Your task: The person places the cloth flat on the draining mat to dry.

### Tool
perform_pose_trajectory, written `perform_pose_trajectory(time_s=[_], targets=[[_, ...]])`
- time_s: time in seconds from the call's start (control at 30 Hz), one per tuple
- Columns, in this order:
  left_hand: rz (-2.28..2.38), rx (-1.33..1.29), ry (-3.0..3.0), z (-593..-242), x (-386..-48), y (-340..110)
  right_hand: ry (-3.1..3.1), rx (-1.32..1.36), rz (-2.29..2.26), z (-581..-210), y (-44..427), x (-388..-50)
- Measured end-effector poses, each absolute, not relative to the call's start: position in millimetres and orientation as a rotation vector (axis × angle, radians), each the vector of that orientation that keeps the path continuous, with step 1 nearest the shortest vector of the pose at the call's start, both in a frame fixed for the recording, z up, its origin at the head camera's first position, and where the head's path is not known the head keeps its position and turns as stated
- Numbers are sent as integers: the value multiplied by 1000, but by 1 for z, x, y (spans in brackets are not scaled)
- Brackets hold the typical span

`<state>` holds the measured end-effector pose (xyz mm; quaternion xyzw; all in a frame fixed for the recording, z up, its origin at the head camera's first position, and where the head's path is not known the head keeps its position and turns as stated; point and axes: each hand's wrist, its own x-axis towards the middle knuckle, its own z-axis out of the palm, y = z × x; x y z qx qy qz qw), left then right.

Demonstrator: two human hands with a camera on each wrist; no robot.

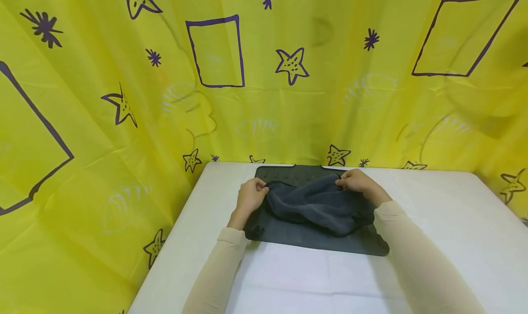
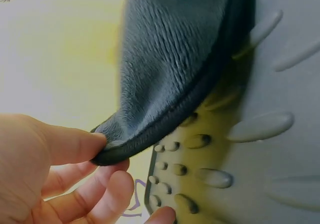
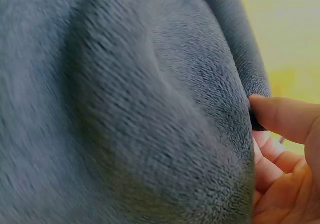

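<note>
A dark grey-blue fuzzy cloth [image 1: 313, 201] with black edging lies bunched over a dark ridged mat [image 1: 305, 245]. At its left end, my left hand [image 1: 250, 197] pinches a corner; in the left wrist view the thumb and index finger of that hand [image 2: 75, 169] grip the black-edged corner above the mat [image 2: 295, 134]. My right hand [image 1: 359, 182] pinches the cloth's upper right edge. Folds of the cloth [image 3: 150, 114] fill most of the right wrist view, with the right hand [image 3: 285, 154] holding the edge at the right side.
The mat lies on a white table [image 1: 288, 277], near its far edge. Behind and to the left hangs a yellow curtain [image 1: 255, 107] with purple stars and outlined rectangles. White table surface extends on both sides of the mat.
</note>
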<state>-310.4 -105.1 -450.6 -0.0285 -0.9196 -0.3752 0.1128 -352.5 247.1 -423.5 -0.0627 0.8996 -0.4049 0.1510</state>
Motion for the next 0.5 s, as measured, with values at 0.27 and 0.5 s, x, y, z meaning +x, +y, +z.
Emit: perform_pose_trajectory(time_s=[0.27,0.5], targets=[[-1206,0,-2628,-446,-318,-110,2617,-142,-1135,-405,265,-348],[-1188,57,-2656,-434,-339,-99,2653,-71,-1155,-401,276,-353]])
